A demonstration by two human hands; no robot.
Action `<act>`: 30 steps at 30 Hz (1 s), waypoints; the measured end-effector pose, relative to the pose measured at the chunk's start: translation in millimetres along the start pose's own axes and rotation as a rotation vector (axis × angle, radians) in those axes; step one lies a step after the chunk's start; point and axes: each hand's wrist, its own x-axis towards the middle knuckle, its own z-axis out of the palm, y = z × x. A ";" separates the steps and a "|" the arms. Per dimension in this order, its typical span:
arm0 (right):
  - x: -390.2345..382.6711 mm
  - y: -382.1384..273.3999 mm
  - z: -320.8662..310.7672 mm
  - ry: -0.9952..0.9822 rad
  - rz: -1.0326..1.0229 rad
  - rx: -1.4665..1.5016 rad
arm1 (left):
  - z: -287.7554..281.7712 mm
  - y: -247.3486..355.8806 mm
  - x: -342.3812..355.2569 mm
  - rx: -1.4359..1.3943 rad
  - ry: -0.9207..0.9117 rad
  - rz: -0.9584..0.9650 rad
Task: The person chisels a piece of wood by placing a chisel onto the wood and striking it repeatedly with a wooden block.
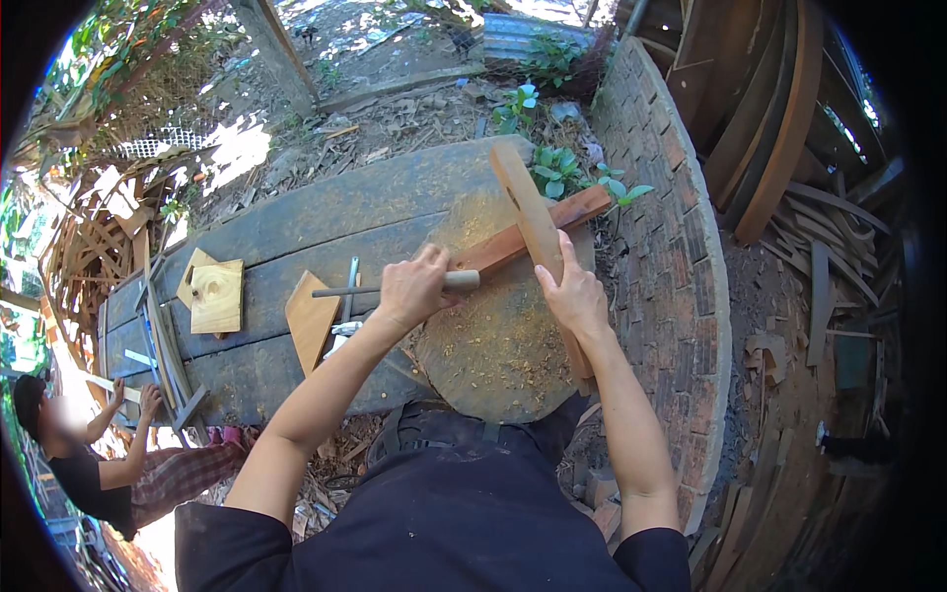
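My left hand is closed on a round-file-like tool, its wooden handle pointing right and its thin metal shaft pointing left. My right hand grips a long light-brown wooden piece with a slot near its upper end. That piece lies crosswise over a reddish wooden bar, which runs toward my left hand. Both pieces are above a round wooden block scattered with shavings. Left of the block are a tan wooden board and a long metal tool.
A plank bench holds pale wooden squares and strips. Another person works at its left end, hands on a strip. A low brick wall borders the right, with wood scraps beyond. Small plants grow behind the block.
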 end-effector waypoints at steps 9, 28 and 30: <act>-25.0 12.2 -28.8 -0.101 0.000 -0.027 | 6.5 -44.9 22.7 -0.061 -0.017 0.186; -39.9 14.6 2.4 0.010 0.016 0.091 | -81.1 -10.1 89.2 -1.751 0.664 0.009; -41.4 12.3 2.1 0.002 0.027 0.100 | -75.2 -3.5 89.1 -1.527 0.803 0.010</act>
